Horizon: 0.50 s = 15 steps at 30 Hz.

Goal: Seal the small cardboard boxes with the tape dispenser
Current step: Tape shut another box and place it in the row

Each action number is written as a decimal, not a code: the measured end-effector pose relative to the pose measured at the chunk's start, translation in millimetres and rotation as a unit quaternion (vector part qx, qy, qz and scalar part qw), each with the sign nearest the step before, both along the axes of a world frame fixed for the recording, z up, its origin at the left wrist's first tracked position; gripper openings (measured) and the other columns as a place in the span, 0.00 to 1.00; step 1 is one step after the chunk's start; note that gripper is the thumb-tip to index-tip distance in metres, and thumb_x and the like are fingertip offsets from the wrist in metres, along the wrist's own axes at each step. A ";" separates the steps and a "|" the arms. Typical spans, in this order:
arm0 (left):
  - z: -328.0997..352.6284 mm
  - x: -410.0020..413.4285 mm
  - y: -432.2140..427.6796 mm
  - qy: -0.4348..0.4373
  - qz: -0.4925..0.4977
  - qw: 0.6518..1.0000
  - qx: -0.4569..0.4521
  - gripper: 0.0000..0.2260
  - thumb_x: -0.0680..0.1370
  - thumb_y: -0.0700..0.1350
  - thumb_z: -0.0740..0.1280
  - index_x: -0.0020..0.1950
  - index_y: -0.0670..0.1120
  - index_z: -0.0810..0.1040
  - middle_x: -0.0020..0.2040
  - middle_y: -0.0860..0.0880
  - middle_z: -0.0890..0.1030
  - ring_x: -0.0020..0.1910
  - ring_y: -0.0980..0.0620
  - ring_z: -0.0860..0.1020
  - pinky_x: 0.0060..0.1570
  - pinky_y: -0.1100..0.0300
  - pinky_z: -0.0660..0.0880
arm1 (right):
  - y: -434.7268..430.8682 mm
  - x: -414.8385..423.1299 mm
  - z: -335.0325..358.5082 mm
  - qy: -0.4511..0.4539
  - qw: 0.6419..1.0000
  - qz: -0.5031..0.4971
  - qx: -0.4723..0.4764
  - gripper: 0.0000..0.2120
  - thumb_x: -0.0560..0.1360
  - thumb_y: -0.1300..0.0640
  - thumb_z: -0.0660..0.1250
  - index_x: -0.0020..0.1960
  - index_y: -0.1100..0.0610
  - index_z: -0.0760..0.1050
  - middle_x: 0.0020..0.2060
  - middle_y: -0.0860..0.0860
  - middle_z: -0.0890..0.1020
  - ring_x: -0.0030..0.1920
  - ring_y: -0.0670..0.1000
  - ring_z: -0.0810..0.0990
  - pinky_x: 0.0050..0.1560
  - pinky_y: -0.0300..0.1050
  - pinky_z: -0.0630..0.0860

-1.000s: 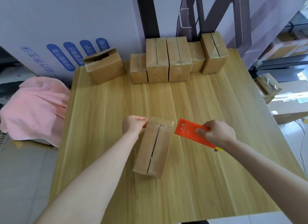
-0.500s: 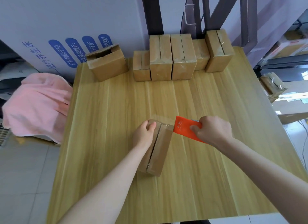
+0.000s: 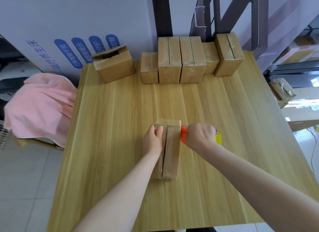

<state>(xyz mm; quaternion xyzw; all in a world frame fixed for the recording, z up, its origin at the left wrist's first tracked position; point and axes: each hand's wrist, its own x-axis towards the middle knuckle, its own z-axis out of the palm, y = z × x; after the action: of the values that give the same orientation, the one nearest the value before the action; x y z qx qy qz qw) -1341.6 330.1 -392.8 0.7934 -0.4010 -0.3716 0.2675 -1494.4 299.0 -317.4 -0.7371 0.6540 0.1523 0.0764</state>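
Table (image 3: pixel 120 128) carries the box (image 3: pixel 171 154) near its middle, seam up. The left hand (image 3: pixel 152 142) grips the box's far left corner and should hold it down firmly. The right hand (image 3: pixel 198 136) grips the orange tape dispenser (image 3: pixel 183 135) at the far right edge, seemingly drawing tape across; a taut, level pull would serve best.

1. Seven cardboard boxes (image 3: pixel 192 59) are sitting on the bench (image 3: pixel 112 145): five are standing in a row at twelve o'clock, one open box (image 3: pixel 114 66) is sitting at eleven o'clock, and one centre box (image 3: pixel 172 154) is lying in the middle.
2. One orange tape dispenser (image 3: pixel 183 136) is touching the centre box at its three o'clock.
3. Two hands are working: the left hand (image 3: pixel 152 140) and the right hand (image 3: pixel 198 136).
4. One pink towel (image 3: pixel 39 104) is lying at nine o'clock, off the bench.
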 end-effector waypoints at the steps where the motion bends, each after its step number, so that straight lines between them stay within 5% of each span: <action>1: -1.0 0.3 -0.8 0.007 0.007 1.000 0.008 0.25 0.81 0.58 0.55 0.75 0.48 0.64 0.71 0.49 0.71 0.70 0.47 0.68 0.65 0.54 0.65 | 5.1 -2.7 -9.7 -0.017 1.000 -0.020 0.017 0.07 0.76 0.52 0.60 0.41 0.49 0.74 0.28 0.47 0.71 0.33 0.54 0.74 0.30 0.37 0.64; 7: -3.9 -18.2 2.2 0.065 0.111 0.991 -0.018 0.21 0.82 0.55 0.55 0.74 0.50 0.64 0.68 0.49 0.73 0.66 0.48 0.71 0.62 0.56 0.67 | 24.7 -43.8 -30.7 -0.111 0.974 -0.196 0.019 0.20 0.77 0.39 0.58 0.37 0.53 0.74 0.30 0.48 0.78 0.33 0.54 0.80 0.34 0.42 0.72; 10: 0.4 -38.9 5.3 0.101 0.205 0.972 -0.047 0.19 0.82 0.52 0.57 0.72 0.49 0.67 0.64 0.48 0.75 0.61 0.48 0.74 0.54 0.59 0.68 | 27.8 -51.4 -15.0 -0.184 0.948 -0.253 -0.053 0.21 0.76 0.38 0.58 0.39 0.55 0.76 0.31 0.51 0.80 0.34 0.57 0.80 0.34 0.43 0.72; 15: 0.7 -55.0 11.1 0.150 0.296 0.940 -0.078 0.18 0.81 0.51 0.59 0.67 0.43 0.71 0.62 0.46 0.77 0.61 0.47 0.76 0.57 0.59 0.71 | 46.5 -45.6 22.0 -0.463 0.816 -0.305 -0.164 0.23 0.75 0.38 0.60 0.32 0.56 0.71 0.21 0.48 0.77 0.21 0.47 0.77 0.23 0.40 0.70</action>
<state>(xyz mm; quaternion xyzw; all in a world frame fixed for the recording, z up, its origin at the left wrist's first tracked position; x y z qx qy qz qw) -1396.6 341.1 -392.1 0.7878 -0.1311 -0.3584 0.4834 -1539.9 345.5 -295.4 -0.4847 0.7482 -0.3472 0.2910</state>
